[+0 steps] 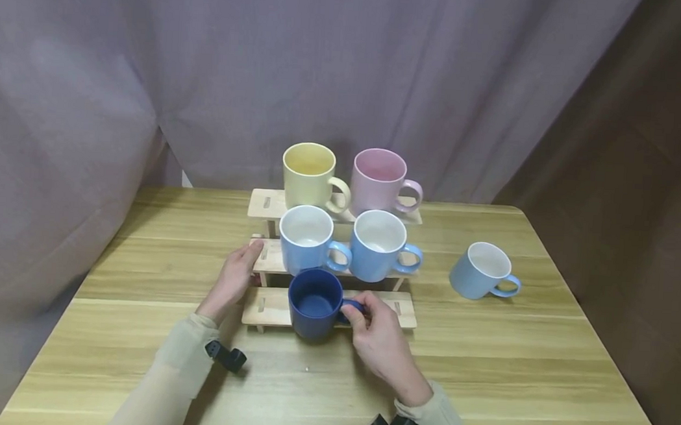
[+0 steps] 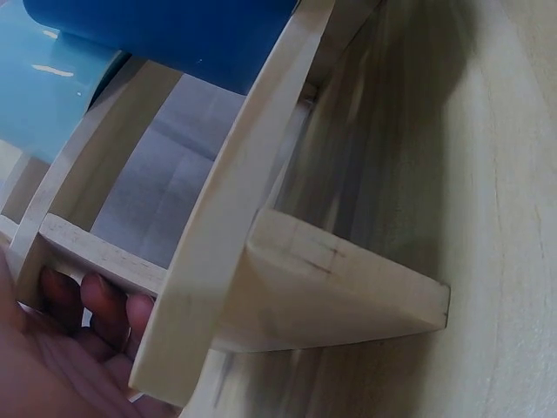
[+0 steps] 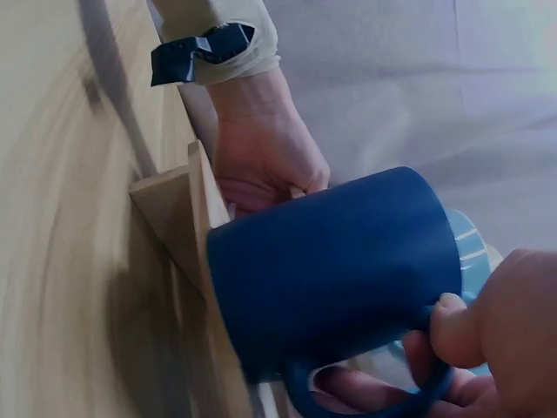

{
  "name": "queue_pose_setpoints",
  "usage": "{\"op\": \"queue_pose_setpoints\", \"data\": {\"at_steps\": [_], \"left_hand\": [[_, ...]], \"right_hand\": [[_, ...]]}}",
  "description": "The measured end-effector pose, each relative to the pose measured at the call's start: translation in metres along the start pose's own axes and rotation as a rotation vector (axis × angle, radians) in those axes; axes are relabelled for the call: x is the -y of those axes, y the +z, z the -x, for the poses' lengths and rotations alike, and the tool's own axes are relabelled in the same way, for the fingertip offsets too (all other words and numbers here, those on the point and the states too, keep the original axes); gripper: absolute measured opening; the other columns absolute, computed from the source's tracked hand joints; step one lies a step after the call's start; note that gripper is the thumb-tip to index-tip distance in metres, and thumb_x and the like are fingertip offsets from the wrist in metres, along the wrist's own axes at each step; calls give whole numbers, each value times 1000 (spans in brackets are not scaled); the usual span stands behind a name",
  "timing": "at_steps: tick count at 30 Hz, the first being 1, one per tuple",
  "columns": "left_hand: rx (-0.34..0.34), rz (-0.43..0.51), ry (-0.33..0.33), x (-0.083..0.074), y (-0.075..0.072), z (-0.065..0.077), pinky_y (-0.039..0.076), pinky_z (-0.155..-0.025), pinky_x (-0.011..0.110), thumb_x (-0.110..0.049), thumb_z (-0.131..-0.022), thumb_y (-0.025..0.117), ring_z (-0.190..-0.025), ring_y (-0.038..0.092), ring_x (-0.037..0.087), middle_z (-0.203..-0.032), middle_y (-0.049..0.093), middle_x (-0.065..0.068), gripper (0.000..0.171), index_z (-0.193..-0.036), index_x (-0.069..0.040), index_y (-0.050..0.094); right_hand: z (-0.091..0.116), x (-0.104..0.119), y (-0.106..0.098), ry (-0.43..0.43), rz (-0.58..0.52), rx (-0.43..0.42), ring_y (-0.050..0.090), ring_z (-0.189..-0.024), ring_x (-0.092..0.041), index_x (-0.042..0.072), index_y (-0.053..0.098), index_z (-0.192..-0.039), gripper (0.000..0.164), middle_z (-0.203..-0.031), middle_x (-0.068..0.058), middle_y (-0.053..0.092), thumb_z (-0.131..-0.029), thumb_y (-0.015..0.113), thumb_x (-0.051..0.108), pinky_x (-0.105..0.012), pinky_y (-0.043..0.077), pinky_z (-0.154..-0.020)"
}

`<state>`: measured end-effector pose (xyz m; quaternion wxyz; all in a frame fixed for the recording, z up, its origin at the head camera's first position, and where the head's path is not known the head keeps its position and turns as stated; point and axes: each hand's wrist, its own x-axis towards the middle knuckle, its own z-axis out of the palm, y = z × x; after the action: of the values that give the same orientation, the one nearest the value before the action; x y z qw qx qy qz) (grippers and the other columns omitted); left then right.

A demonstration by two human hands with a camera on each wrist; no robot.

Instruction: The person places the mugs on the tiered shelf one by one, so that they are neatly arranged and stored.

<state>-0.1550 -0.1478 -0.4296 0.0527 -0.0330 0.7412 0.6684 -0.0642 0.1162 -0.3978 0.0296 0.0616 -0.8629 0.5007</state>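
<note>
A dark blue mug [image 1: 314,321] stands upright at the lowest step of a three-tier wooden rack [image 1: 272,312]. My right hand [image 1: 382,338] pinches its handle between thumb and fingers, and the right wrist view shows the mug's base [image 3: 228,300] at the shelf board. At the rack's left side my left hand [image 1: 235,281] holds the middle tier; in the left wrist view its fingers [image 2: 106,305] curl round a wooden crosspiece [image 2: 104,248]. Two light blue mugs [image 1: 303,252] [image 1: 373,257] sit on the middle tier, handles to the right.
On the top tier stand a yellow mug [image 1: 303,187] and a pink mug [image 1: 373,192]. Another light blue mug [image 1: 470,276] lies tilted on the wooden table [image 1: 513,359], right of the rack. A grey curtain [image 1: 326,62] hangs close behind.
</note>
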Motion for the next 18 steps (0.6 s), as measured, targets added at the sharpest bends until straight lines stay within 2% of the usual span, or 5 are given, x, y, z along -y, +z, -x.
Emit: {"op": "queue_pose_setpoints", "data": {"at_steps": [3, 6, 9, 13, 18], "left_hand": [[-5, -12, 3, 1, 0, -1, 54, -75, 34, -45, -104, 39, -79, 64, 17, -94, 68, 12, 58, -123, 7, 57], [-5, -28, 8, 1, 1, 0, 55, -74, 36, -44, -104, 38, -81, 64, 19, -96, 68, 15, 58, -120, 8, 58], [-2, -31, 8, 1, 2, 2, 55, -75, 38, -44, -105, 37, -82, 65, 20, -98, 68, 16, 58, -119, 8, 58], [-1, -24, 8, 1, 1, 2, 54, -76, 38, -45, -104, 37, -81, 64, 20, -96, 68, 15, 58, -118, 7, 59], [-9, -17, 3, 1, 1, 1, 53, -77, 37, -47, -104, 38, -80, 64, 19, -92, 68, 11, 59, -115, 7, 60]], "right_hand": [[1, 0, -4, -4, 14, 41, 62, -95, -14, 12, 63, -96, 12, -99, 1, 67, -96, 63, 24, -36, 51, -85], [2, 0, -12, 7, 10, 73, 61, -108, -19, 11, 63, -106, 24, -111, -3, 66, -98, 59, 33, -39, 50, -93], [3, -1, -27, 29, 13, 35, 60, -113, -23, 9, 62, -114, 34, -117, -6, 65, -99, 56, 39, -40, 50, -95], [0, -5, -56, 61, 22, -133, 60, -110, -27, 3, 61, -116, 39, -117, -13, 64, -100, 53, 37, -42, 50, -93], [-9, -24, -99, 76, 31, -456, 58, -99, -13, -2, 60, -112, 32, -111, -13, 65, -102, 52, 27, -23, 46, -83]]}}
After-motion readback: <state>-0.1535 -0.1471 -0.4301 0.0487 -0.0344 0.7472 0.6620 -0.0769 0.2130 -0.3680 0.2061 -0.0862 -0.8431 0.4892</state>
